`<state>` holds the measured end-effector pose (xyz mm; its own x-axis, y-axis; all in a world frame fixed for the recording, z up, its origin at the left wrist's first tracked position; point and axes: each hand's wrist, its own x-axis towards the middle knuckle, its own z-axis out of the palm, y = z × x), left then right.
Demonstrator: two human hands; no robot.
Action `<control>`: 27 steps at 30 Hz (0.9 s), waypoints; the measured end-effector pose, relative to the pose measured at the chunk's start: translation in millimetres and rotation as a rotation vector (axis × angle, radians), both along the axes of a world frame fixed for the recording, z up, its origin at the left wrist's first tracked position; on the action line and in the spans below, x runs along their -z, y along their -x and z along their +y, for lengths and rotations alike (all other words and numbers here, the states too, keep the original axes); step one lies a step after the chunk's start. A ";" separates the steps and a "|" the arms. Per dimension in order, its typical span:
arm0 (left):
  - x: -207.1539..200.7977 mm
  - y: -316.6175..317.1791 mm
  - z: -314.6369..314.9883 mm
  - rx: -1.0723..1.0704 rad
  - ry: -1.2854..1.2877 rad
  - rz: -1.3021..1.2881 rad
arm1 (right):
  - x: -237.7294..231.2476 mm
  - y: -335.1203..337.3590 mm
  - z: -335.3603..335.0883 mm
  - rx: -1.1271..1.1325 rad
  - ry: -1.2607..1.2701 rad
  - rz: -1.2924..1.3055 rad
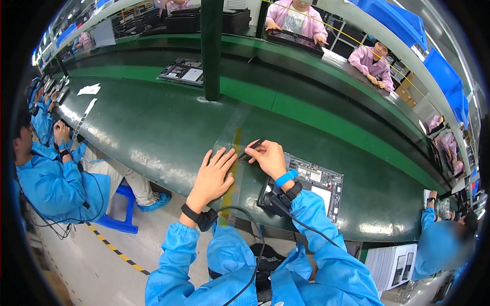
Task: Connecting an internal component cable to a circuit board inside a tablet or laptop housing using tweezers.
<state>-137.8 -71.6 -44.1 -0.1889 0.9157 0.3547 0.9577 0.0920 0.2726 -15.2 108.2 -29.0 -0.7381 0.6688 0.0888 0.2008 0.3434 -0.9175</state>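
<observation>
My left hand (pixel 213 176) lies flat on the green table (pixel 163 127), fingers spread, with nothing in it. Just right of it, my right hand (pixel 268 155) pinches slim black tweezers (pixel 259 143). Their thin tip points down at the table beside a yellow tape strip (pixel 237 140), close to my left fingertips. Anything at the tip is too small to make out. Partly under my right forearm rests an opened laptop base (pixel 322 178), its circuit boards and a pale panel exposed. A wristband with a black module and cable (pixel 206 219) sits on my left wrist.
A second opened laptop base (pixel 184 71) lies on the far side by a dark green post (pixel 211 51). White paper pieces (pixel 89 90) lie at far left. A co-worker in blue (pixel 56 178) sits left; people in pink (pixel 298 18) work across the line. A white stack (pixel 390 262) stands lower right.
</observation>
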 end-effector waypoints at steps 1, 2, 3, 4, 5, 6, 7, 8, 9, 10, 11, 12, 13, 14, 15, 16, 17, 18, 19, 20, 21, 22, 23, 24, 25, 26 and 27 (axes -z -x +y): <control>0.6 0.0 -0.2 -0.001 0.000 0.003 | -0.3 0.5 -0.1 0.017 0.032 0.039; 0.7 0.0 -0.2 -0.004 0.001 0.002 | -0.8 1.0 -0.4 0.033 0.064 0.077; 0.1 -0.6 0.0 -0.005 -0.015 0.007 | -2.2 0.7 -1.0 0.031 0.065 0.076; -0.3 -1.0 0.0 -0.006 -0.031 0.011 | -3.8 0.4 -1.7 0.022 0.034 0.046; -0.5 -1.2 -0.4 -0.008 -0.030 0.010 | -4.6 0.3 -2.3 0.012 0.003 0.017; -0.1 -1.1 -0.3 -0.007 -0.029 0.009 | -4.2 0.6 -2.4 0.011 0.003 0.017; 0.0 -1.0 -0.2 -0.006 -0.028 0.008 | -3.8 0.8 -2.5 0.005 -0.016 -0.001; -0.3 -0.9 -0.2 -0.007 -0.028 0.009 | -3.3 1.0 -2.6 0.000 -0.036 -0.020; -1.1 -1.1 -0.2 -0.007 -0.025 0.004 | -3.0 1.0 -2.2 -0.001 -0.035 -0.020; -1.5 -1.3 -0.2 -0.007 -0.023 0.000 | -2.5 1.0 -1.4 -0.007 -0.030 -0.007; -1.5 -1.5 -0.1 -0.007 -0.022 0.000 | -1.9 0.9 -0.6 -0.013 -0.025 0.007; -1.1 -1.5 0.1 -0.008 -0.024 0.000 | -0.3 0.9 0.5 -0.013 -0.024 0.008; -0.7 -1.3 0.3 -0.008 -0.026 0.001 | 1.2 0.8 1.6 0.001 0.023 0.068; -0.3 -1.1 0.4 -0.008 -0.026 0.001 | 2.6 0.8 2.4 0.015 0.070 0.128; 0.0 -0.9 0.1 -0.007 -0.026 0.001 | 2.1 1.0 2.0 0.013 0.070 0.128; 0.3 -0.9 -0.1 -0.007 -0.026 0.001 | 1.6 1.2 1.6 0.006 0.027 0.097; 0.4 -0.9 -0.2 -0.008 -0.025 0.001 | 0.8 1.3 1.1 -0.001 -0.017 0.066; 0.8 -0.8 -0.1 -0.008 -0.027 0.003 | 0.1 1.4 0.5 -0.001 -0.017 0.066; 0.9 -0.7 -0.2 -0.008 -0.028 0.005 | -0.9 1.3 -0.2 -0.003 -0.035 0.037; 0.7 -0.6 -0.5 -0.008 -0.028 0.005 | -1.9 1.3 -1.0 -0.004 -0.054 0.009; 0.5 -0.7 -0.4 -0.005 -0.015 0.000 | -3.2 1.0 -1.5 -0.005 -0.054 0.008; 0.3 -0.8 -0.4 -0.001 -0.002 -0.005 | -4.6 0.7 -2.1 -0.004 -0.079 -0.009; 0.1 -0.7 -0.4 -0.001 -0.003 -0.006 | -6.0 0.5 -2.7 -0.003 -0.103 -0.027; 0.2 -0.5 -0.3 -0.001 -0.003 -0.008 | -7.5 0.4 -3.5 -0.003 -0.103 -0.027; 0.3 -0.4 -0.3 -0.001 -0.002 -0.010 | -9.0 0.8 -4.4 -0.003 -0.094 -0.029; 0.5 -0.4 -0.1 0.000 -0.003 -0.010 | -9.7 1.3 -4.9 -0.004 -0.085 -0.032; 0.5 -0.5 0.3 -0.004 -0.010 -0.003 | -8.6 1.9 -4.4 -0.002 -0.086 -0.032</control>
